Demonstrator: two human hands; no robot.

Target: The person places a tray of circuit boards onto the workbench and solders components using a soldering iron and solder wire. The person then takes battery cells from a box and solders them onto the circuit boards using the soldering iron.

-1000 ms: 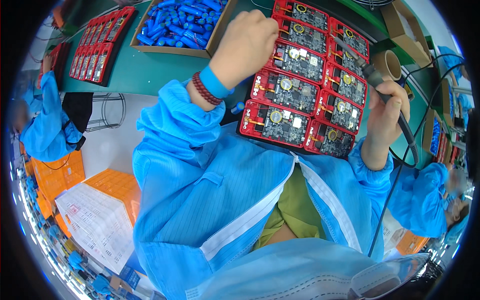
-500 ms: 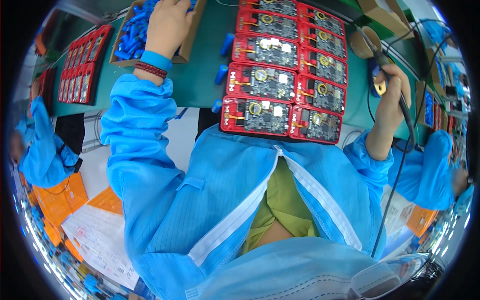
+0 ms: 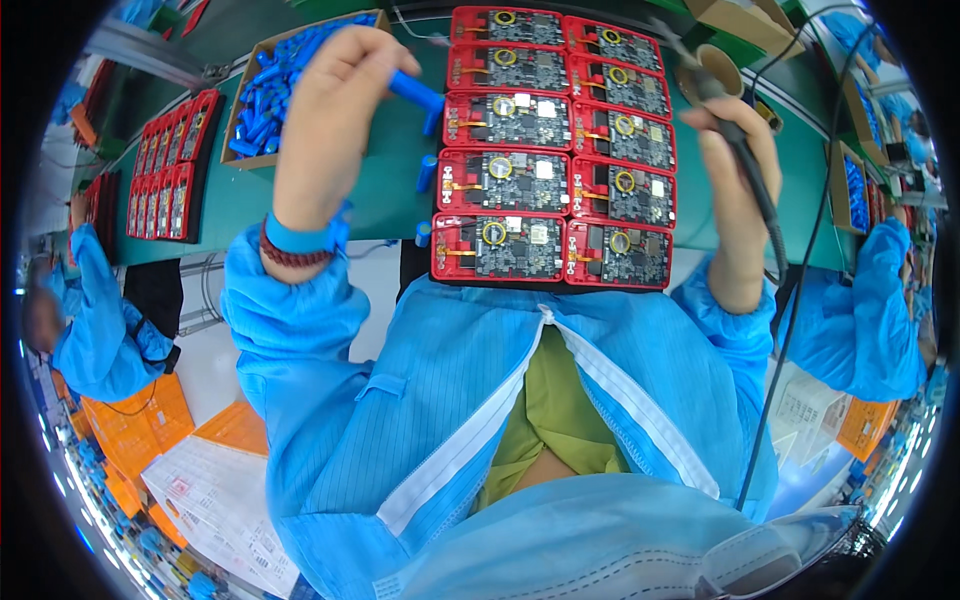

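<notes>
My left hand, slightly blurred, pinches a blue cylindrical battery between thumb and fingers. This battery slants toward the left edge of a block of red cases holding dark circuit boards, set in two columns. Along that edge sit more blue cylinders, one beside the middle rows and another by the nearest row. My right hand is closed around a soldering iron, to the right of the cases. Its tip points away from me, above the table's far right part.
A cardboard box full of blue cylinders lies behind my left hand. Farther left is another block of red cases. A round tan container stands near the iron, and a black cable hangs at right. Co-workers sit on both sides.
My left hand has come out of the box and moved right and nearer, now with a battery in it. My right hand, still gripping the soldering iron, has shifted a little left.
</notes>
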